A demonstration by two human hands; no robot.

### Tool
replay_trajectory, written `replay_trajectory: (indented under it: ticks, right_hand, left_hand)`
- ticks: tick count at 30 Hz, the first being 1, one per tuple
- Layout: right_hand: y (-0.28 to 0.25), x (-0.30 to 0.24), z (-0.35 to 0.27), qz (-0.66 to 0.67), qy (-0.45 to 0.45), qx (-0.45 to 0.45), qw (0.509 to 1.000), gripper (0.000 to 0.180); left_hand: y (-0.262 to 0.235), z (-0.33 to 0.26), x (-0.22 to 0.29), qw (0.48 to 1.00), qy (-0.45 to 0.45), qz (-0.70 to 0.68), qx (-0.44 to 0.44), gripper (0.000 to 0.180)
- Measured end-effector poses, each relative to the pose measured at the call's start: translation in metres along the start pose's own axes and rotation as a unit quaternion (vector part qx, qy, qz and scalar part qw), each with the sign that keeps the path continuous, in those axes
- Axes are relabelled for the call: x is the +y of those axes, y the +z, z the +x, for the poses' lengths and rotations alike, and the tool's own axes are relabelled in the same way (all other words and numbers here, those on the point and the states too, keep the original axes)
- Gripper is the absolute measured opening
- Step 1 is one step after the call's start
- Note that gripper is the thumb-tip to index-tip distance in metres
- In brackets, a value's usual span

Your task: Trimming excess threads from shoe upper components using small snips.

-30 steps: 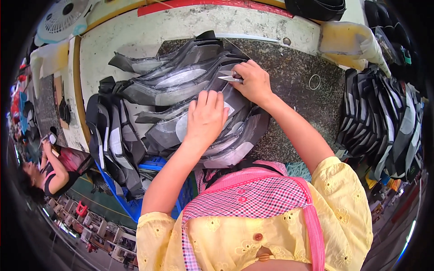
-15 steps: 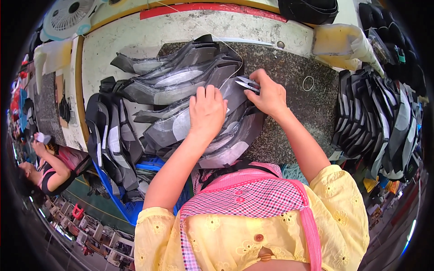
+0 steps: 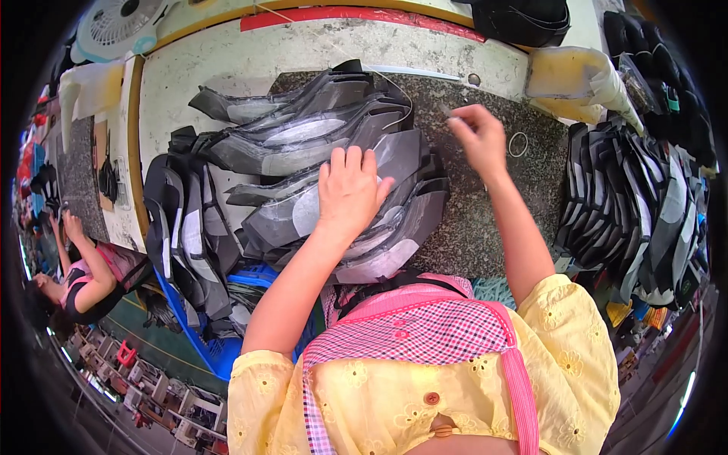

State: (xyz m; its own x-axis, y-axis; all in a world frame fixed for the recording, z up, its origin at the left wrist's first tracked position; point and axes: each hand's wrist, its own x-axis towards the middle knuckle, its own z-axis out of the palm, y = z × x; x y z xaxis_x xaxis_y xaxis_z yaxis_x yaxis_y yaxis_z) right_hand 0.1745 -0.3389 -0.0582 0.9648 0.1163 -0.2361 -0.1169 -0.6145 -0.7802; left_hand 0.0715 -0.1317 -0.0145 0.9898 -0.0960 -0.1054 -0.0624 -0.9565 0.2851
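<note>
Overhead view of a person at a counter [image 3: 227, 68] with a speckled dark work mat [image 3: 485, 220] laid across its near half. The left hand [image 3: 349, 189] lies flat, fingers spread and released, pressing on the top piece of a fanned stack of grey-and-black cut shoe-upper pieces [image 3: 303, 152], which covers the middle of the counter and overlaps the left part of the mat. The right hand [image 3: 478, 136] is raised over the mat toward the far edge, to the right of the stack, its fingers pinched together at the tips; what they hold is too small and blurred to tell. A small ring [image 3: 518, 144] lies on the mat just to the right of this hand. A second batch of dark pieces [image 3: 182, 235] hangs over the counter's near left edge above a blue crate [image 3: 227, 349], and a third pile [image 3: 637, 205] sits at the right end. A translucent plastic bag [image 3: 569, 80] rests at the far right corner, and a white fan [image 3: 114, 26] stands beyond the far left corner. Another person [image 3: 83, 273] sits well apart at the left.
</note>
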Motion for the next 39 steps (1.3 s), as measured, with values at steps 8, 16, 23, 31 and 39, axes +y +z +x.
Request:
replay_trajectory:
  ticks: [8,16,23,31,39]
  right_hand:
    - [0.032,-0.017,-0.003,-0.122,0.071,-0.15,0.979,0.035]
    - [0.028,0.006,-0.05,0.076,0.041,-0.012,0.996,0.02]
    - [0.046,0.024,-0.096,0.283,0.013,0.109,0.953,0.022]
    - [0.044,0.034,-0.085,0.206,-0.036,0.118,0.971,0.016]
    - [0.037,0.005,-0.082,0.089,0.112,-0.058,0.988,0.038]
  left_hand:
    - [0.01,0.009,0.016,0.997,0.081,0.005,0.008,0.055]
    - [0.029,0.011,0.025,0.983,0.134,0.12,-0.046,0.038]
    - [0.037,0.023,0.047,0.953,0.167,0.25,-0.034,0.012]
    - [0.032,0.071,0.025,0.972,0.224,0.065,-0.038,0.029]
    - [0.045,0.065,0.025,0.975,0.182,0.047,-0.122,0.037]
